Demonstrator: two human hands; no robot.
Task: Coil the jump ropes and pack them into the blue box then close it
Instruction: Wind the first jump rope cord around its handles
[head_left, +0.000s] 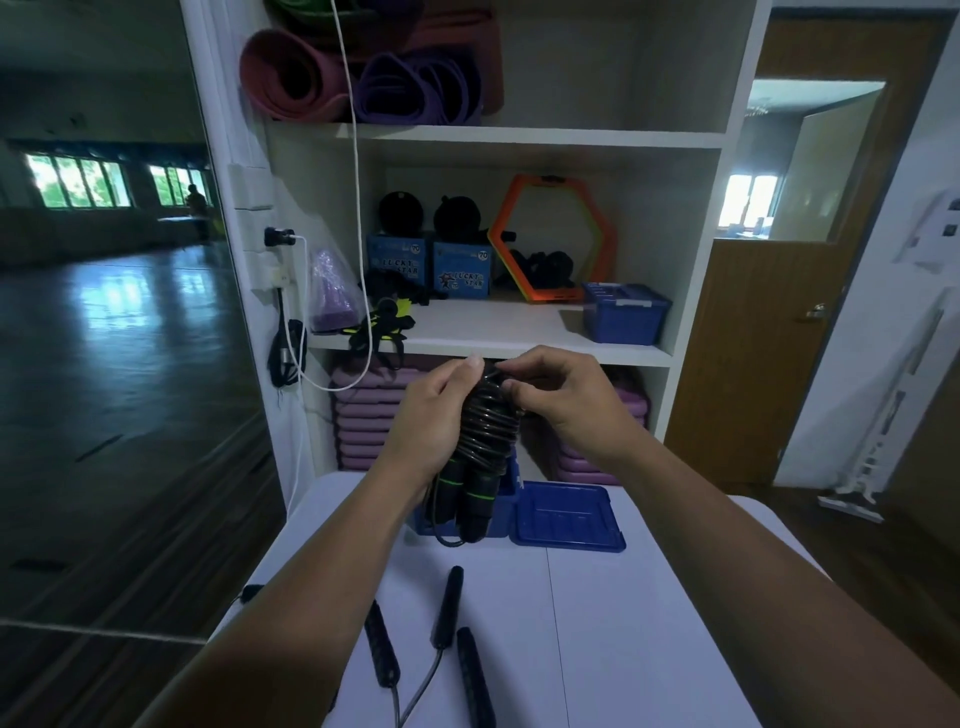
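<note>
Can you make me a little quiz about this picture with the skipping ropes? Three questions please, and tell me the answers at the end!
1. True or false: the blue lid sits on top of the blue box.
2. The left hand and right hand hold the coiled jump rope. What colour are the rings on its handles? A) red B) green C) white
3. How many loose black handles lie on the white table?

Key: 1 false, the lid lies flat on the table beside the box. 2 B. 3 three.
</note>
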